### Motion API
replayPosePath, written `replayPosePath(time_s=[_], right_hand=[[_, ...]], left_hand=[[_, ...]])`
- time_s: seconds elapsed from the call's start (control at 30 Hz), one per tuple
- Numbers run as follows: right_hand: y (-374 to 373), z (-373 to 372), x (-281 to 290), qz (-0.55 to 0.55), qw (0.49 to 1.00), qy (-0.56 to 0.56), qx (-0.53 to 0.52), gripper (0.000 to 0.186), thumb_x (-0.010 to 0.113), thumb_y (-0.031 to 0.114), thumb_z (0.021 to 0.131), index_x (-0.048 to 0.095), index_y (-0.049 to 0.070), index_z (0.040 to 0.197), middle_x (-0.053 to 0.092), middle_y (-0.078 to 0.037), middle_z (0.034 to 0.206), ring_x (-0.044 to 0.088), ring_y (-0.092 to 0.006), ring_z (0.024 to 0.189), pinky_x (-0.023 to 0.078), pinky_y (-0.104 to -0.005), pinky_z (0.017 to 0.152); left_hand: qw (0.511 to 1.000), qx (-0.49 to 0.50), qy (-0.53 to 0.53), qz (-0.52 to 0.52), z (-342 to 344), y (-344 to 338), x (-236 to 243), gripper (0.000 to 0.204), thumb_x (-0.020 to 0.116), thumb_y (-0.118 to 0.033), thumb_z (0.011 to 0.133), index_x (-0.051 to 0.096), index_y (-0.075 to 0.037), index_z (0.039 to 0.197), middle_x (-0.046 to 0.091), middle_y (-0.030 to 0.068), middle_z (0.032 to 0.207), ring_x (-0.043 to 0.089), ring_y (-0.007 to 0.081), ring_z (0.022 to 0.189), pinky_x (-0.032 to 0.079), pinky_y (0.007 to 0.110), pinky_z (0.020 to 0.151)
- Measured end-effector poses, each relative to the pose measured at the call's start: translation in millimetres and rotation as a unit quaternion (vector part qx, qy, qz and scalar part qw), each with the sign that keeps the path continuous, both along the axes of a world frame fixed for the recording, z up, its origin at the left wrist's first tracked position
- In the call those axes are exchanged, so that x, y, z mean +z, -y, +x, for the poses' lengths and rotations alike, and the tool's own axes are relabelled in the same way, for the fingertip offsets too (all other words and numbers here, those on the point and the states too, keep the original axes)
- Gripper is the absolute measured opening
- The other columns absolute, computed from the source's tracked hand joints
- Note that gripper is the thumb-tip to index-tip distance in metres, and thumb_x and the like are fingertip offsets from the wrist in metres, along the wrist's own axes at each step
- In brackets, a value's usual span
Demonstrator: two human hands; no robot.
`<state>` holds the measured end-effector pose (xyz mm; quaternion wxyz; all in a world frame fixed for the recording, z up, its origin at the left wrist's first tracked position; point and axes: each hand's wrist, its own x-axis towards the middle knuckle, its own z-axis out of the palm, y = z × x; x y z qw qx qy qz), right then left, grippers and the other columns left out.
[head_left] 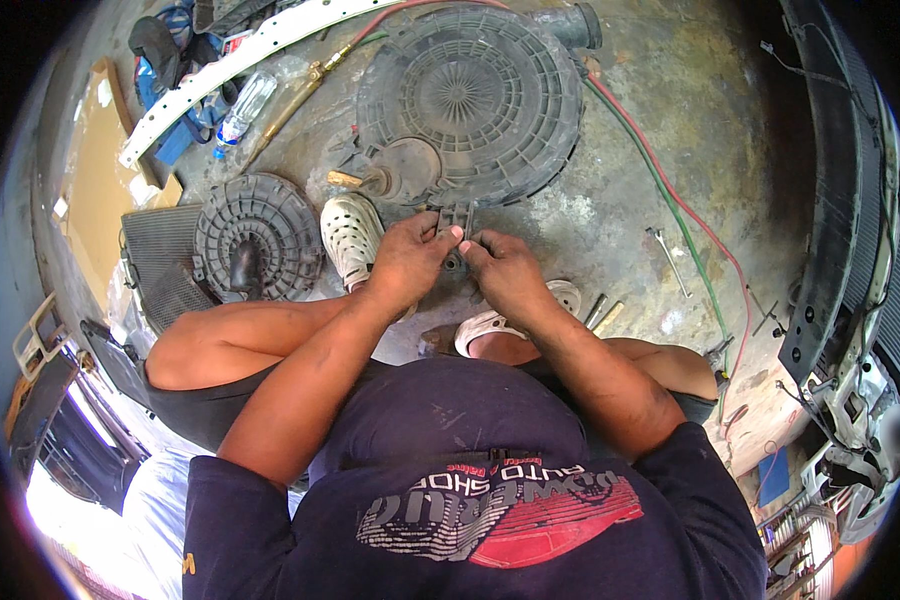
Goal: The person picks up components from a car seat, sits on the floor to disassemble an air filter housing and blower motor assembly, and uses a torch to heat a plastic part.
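My left hand (413, 262) and my right hand (507, 268) meet between my feet. Both are closed, thumbs and fingers pinching a small dark grey plastic bracket (457, 216) from its two sides. The bracket sits at the near edge of a large round black plastic housing (460, 95) with rings of ribs; whether it is joined to the housing I cannot tell. Just beyond my left hand lies a small round dark lid (413, 168), with a short wooden-handled tool (346, 179) resting over its left edge.
A smaller ribbed round cover (257, 237) lies left, beside a black mesh panel (160, 255). Further off are a brass torch (310, 80), a plastic bottle (245, 112) and a white metal strip (185, 100). Red and green hoses (660, 170) and a wrench (670, 262) lie right.
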<state>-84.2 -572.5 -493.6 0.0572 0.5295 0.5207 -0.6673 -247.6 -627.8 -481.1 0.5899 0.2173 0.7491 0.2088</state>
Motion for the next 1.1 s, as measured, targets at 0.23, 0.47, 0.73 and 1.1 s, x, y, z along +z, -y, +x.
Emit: replayPosePath(time_s=[0.23, 0.47, 0.73, 1.1], right_hand=[[-1.6, 3.6, 7.2, 0.02, 0.999, 0.02, 0.027, 0.034, 0.062, 0.028, 0.096, 0.068, -0.006, 0.095, 0.068, -0.029, 0.09, 0.066, -0.047, 0.089, 0.05, -0.0511, 0.081], [-2.7, 8.4, 4.0, 0.038, 0.998, 0.018, 0.04, 0.035, 0.06, 0.029, 0.097, 0.069, -0.005, 0.097, 0.068, -0.029, 0.092, 0.066, -0.0475, 0.091, 0.05, -0.0507, 0.082], [-4.4, 6.7, 10.0, 0.021, 0.999, 0.021, 0.031, 0.034, 0.061, 0.028, 0.098, 0.067, -0.005, 0.097, 0.067, -0.029, 0.09, 0.066, -0.0465, 0.09, 0.05, -0.0507, 0.081], [1.2, 12.0, -3.3, 0.06, 0.997, -0.012, 0.056, 0.035, 0.058, 0.029, 0.1, 0.066, -0.005, 0.101, 0.066, -0.031, 0.096, 0.064, -0.0503, 0.096, 0.049, -0.0537, 0.085]], left_hand=[[0.999, -0.033, -0.014, 0.003, 4.1, 12.1, -17.1, 0.037, 0.071, -0.025, 0.097, 0.05, -0.003, 0.076, 0.042, -0.0026, 0.069, 0.036, 0.0089, 0.068, 0.034, 0.031, 0.058], [1.0, -0.016, -0.016, 0.003, 12.1, 14.3, -20.1, 0.036, 0.072, -0.024, 0.096, 0.049, -0.003, 0.078, 0.041, -0.0026, 0.069, 0.036, 0.0083, 0.066, 0.033, 0.03, 0.055], [0.999, -0.005, -0.034, 0.012, 14.1, 12.7, -18.5, 0.031, 0.074, -0.022, 0.095, 0.054, -0.001, 0.083, 0.047, -0.0013, 0.071, 0.039, 0.0084, 0.068, 0.037, 0.03, 0.057], [1.0, -0.006, 0.0, -0.028, 9.5, 6.7, -12.7, 0.029, 0.073, -0.023, 0.095, 0.059, 0.0, 0.085, 0.057, -0.0006, 0.075, 0.047, 0.0077, 0.07, 0.038, 0.027, 0.059]])
